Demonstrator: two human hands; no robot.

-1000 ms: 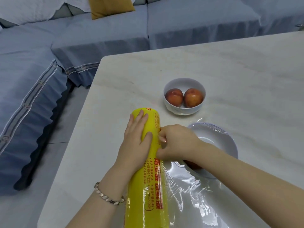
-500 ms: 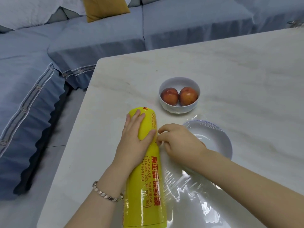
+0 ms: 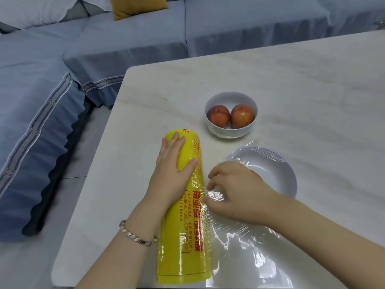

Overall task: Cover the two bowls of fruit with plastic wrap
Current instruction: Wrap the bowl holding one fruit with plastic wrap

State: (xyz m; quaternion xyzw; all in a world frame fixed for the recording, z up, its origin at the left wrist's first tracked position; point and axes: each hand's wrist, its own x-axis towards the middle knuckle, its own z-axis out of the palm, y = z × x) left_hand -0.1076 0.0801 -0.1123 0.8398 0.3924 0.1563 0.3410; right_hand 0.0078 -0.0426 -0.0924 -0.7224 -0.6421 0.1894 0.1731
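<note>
Since half a second ago the right hand [image 3: 235, 192] has drawn back a touch from the roll and slipped lower along it. Its fingers, which then pointed at the roll's edge, are now curled, pinching a small crumpled bunch of film [image 3: 239, 245] between thumb and fingertips just beside the roll. The left hand [image 3: 173, 163] has kept its place: it lies flat on the far end of the plastic wrap roll [image 3: 187, 236], fingers straight, thumb along the side, pressing down without gripping. A metal bracelet [image 3: 137, 236] circles that wrist.

The roll is a thick bright yellow cylinder with red printed characters, lying on the bench [image 3: 312, 90] near its left edge and running away from the person. Clear, glossy film spreads from its right side, wrinkled and catching white glare, across the bench and over the near bowl [image 3: 287, 170]. That bowl is wide, shallow and white, the film stretched over its rim; a sliver of orange-red fruit shows behind the right hand. The far bowl [image 3: 229, 132], smaller and deeper, stands uncovered just beyond the roll's end and holds two reddish fruits [image 3: 218, 116] side by side, touching. A blue sofa [image 3: 41, 80] with a mustard cushion [image 3: 135, 7] wraps around the bench corner.
</note>
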